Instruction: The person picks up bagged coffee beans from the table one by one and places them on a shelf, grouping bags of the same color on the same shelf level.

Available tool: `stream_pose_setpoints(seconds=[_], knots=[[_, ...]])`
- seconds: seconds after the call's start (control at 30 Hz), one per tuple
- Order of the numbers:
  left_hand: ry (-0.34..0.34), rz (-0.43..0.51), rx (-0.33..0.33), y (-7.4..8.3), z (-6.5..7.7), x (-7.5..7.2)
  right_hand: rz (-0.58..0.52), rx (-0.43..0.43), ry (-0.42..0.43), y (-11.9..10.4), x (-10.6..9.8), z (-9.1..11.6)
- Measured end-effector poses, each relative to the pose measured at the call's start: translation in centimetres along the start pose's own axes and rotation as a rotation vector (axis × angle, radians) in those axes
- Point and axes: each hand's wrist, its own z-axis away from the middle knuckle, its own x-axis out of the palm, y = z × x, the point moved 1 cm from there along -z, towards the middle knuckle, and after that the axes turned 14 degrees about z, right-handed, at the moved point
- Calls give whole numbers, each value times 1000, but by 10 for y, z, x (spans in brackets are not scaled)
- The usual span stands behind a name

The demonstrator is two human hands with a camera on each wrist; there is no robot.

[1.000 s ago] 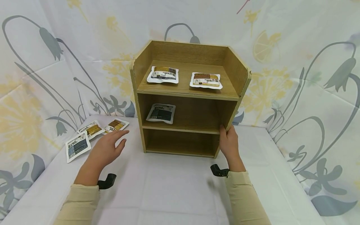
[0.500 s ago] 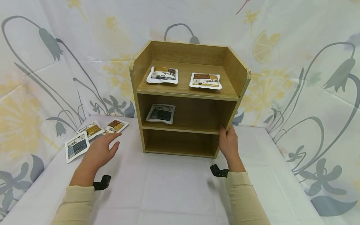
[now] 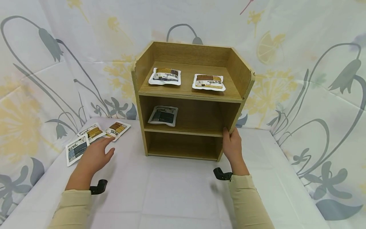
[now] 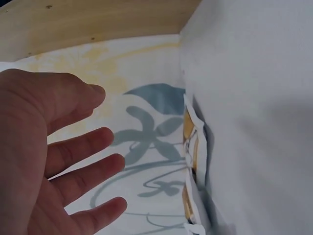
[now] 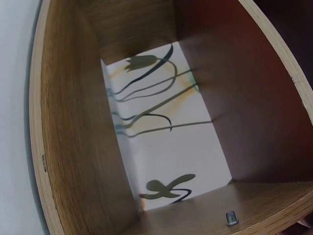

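Shifted leftward since the earlier head frame, my left hand (image 3: 94,156) hangs near the brown-labelled packet (image 3: 118,129) on the white cloth (image 3: 168,190) left of the shelf (image 3: 190,97), whose side my right hand (image 3: 232,144) grips. Left wrist: fingers (image 4: 90,178) apart, holding nothing; I'd judge the packet light, soft, slippery, best pinched by its rim. Right wrist shows me mainly shelf walls, hardly any of that grip.

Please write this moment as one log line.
left hand: empty, near flat white rectangular packets | right hand: grips side of brown wooden shelf | on shelf: three more packets
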Motion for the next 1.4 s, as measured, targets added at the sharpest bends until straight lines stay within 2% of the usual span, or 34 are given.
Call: stream_pose_setpoints(seconds=[0.6,1.07,1.2,1.4], knots=[[-90,0,-187,-35,5,0,5,2,2,2,0,0],[-59,3,-209,-55,9,-1,12,3,4,1,1,0],[-54,-22,-228,-61,10,-1,8,-4,5,1,1,0],[-51,-24,-298,-68,13,-2,10,-9,6,2,1,0]])
